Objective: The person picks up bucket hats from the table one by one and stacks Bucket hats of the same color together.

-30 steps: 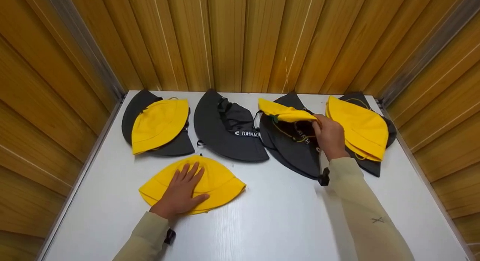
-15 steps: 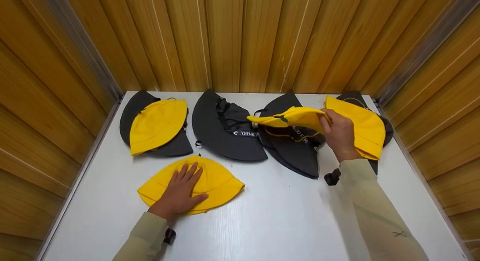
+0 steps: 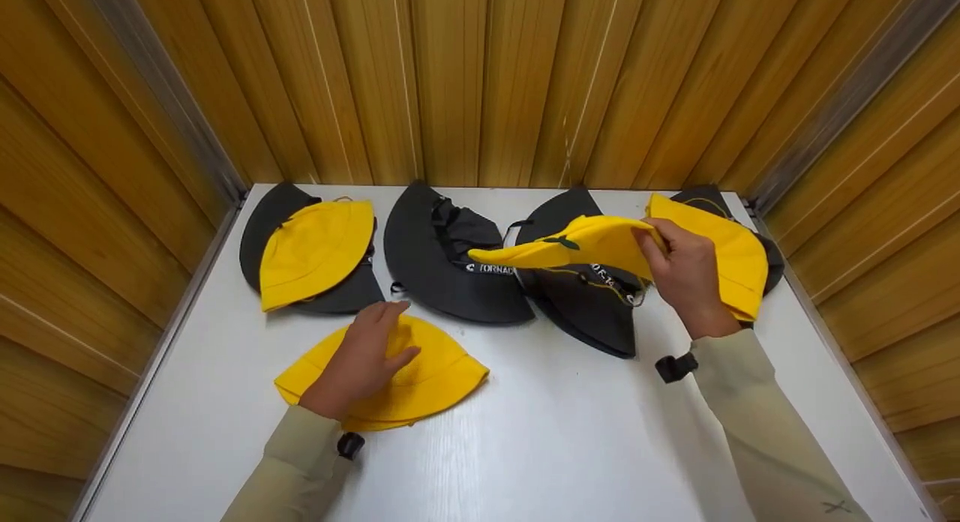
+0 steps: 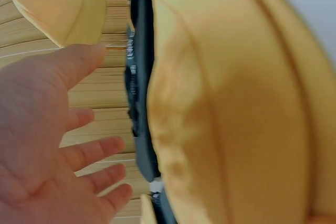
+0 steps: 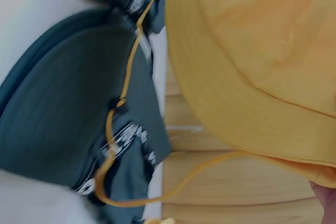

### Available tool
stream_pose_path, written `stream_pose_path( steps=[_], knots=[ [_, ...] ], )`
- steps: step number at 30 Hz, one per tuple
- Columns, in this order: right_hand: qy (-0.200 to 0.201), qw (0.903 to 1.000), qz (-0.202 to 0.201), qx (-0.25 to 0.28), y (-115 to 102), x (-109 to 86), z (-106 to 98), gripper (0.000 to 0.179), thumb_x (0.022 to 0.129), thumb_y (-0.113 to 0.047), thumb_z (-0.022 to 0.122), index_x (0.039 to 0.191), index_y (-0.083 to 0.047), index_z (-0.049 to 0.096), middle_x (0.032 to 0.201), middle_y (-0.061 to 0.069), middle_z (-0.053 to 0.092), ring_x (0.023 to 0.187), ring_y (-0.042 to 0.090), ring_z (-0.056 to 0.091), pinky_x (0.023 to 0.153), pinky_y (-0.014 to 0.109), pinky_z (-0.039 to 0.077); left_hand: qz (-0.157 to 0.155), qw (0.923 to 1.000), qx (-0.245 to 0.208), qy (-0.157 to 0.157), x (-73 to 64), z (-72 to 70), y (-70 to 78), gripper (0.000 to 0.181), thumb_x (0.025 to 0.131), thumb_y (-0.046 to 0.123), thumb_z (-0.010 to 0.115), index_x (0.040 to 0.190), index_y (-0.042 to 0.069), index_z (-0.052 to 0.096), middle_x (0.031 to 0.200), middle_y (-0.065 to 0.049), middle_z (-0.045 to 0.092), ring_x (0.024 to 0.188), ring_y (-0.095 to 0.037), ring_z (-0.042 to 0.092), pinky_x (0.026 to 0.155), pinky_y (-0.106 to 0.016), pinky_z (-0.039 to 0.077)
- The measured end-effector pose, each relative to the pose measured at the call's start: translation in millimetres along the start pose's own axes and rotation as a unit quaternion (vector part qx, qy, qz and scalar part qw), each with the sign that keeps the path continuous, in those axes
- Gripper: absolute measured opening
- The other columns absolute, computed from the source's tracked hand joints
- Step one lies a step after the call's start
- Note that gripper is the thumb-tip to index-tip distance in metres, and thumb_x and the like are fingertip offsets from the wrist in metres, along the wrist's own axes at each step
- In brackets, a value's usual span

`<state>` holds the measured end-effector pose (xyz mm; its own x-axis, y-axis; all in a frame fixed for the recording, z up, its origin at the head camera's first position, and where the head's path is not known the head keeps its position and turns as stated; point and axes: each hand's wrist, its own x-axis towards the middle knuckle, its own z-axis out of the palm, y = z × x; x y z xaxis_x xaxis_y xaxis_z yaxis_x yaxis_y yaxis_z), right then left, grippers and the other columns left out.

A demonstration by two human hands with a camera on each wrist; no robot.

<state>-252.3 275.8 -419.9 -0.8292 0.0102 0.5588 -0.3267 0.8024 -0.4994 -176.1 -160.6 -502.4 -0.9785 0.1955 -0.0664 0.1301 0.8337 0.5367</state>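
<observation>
Above black hats [image 3: 585, 312], right hand [image 3: 688, 278] pinches yellow hat [image 3: 604, 243]; left hand [image 3: 361, 363] hovers, loosely extended.

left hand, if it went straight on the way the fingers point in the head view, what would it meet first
Probably the second dark hat from the left, just beyond the yellow hat below the left hand. Depth is unclear, so it might pass above, toward the wood-look wall.

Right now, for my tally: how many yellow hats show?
4: a yellow hat back left, another back right, one below the left hand, one in the right hand; others may be hidden.
</observation>
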Motion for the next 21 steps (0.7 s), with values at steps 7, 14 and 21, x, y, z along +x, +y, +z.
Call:
stream_pose_path(
  steps=[7,14,21],
  knots=[
    [-0.004,0.998,-0.056,0.029,-21.6,-4.2,-14.0,0.025,0.099,-0.024,0.069,0.112,-0.004,0.074,0.097,0.013,0.077,0.075,0.018,0.061,0.077,-0.001,0.041,0.095,0.9893,-0.059,0.093,14.7,-21.2,29.6,0.077,0.094,0.039,0.074,0.159,0.023,0.036,0.166,-0.003,0.034,0.154,-0.027,0.032,0.123,-0.051,0.035],
    [-0.035,0.9925,-0.101,0.059,-46.7,-9.9,-22.3,0.021,0.093,-0.013,0.074,0.111,-0.002,0.075,0.1,0.011,0.079,0.079,0.021,0.071,0.08,-0.001,0.044,0.197,0.9704,-0.053,0.129,22.3,-22.0,49.9,0.084,0.087,0.04,0.081,0.158,0.025,0.039,0.167,0.004,0.033,0.156,-0.021,0.03,0.121,-0.048,0.037],
    [-0.075,0.985,-0.136,0.076,-65.0,-12.6,-28.8,0.02,0.093,-0.009,0.074,0.112,-0.003,0.075,0.106,0.009,0.079,0.089,0.024,0.076,0.087,0.001,0.046,0.236,0.962,-0.05,0.128,23.5,-20.6,53.5,0.059,0.091,0.029,0.08,0.145,0.022,0.059,0.15,0.002,0.058,0.141,-0.018,0.053,0.112,-0.041,0.048]
  ],
)
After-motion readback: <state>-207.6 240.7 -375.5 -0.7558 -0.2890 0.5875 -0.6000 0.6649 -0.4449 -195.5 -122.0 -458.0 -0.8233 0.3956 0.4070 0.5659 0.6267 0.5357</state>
